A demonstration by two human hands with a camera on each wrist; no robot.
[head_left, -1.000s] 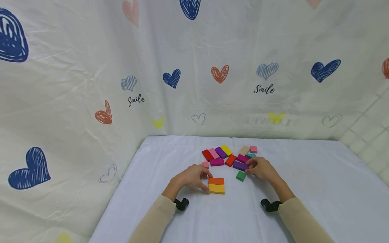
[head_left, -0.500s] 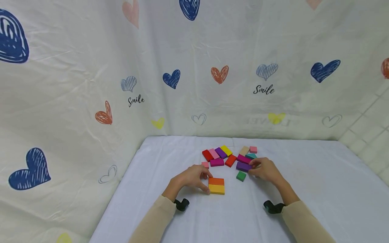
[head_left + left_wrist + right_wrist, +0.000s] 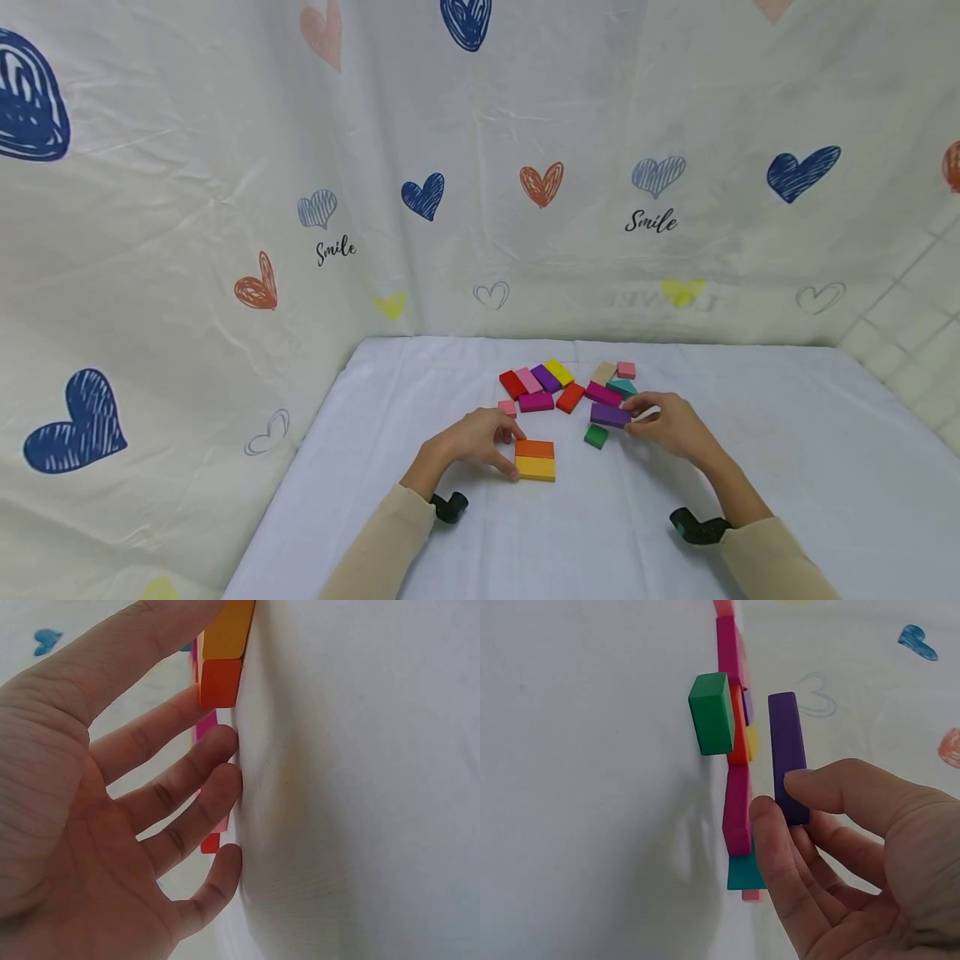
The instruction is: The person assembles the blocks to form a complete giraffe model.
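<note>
My left hand [image 3: 480, 440] rests on the cloth beside two flat blocks lying side by side. Its thumb touches the yellow block [image 3: 535, 470] and its index finger the orange block [image 3: 535, 449], pinching the pair at their left end. In the left wrist view the other fingers lie spread against the cloth. My right hand [image 3: 667, 423] pinches one end of a purple block [image 3: 786, 742] between thumb and fingers, and the right wrist view shows that block raised off the table. A green block [image 3: 596, 436] lies just below it in the head view.
Beyond the hands lie several coloured blocks, among them a magenta block [image 3: 536, 402], a red-orange block [image 3: 570, 397], a teal triangular block [image 3: 622, 387] and a beige block [image 3: 603, 372]. White cloth [image 3: 585, 533] covers the table. A heart-printed curtain [image 3: 480, 250] hangs behind.
My right hand has pulled the purple block to the right, away from the magenta block beside it, and lifted it. The left hand and its two blocks stay in place.
</note>
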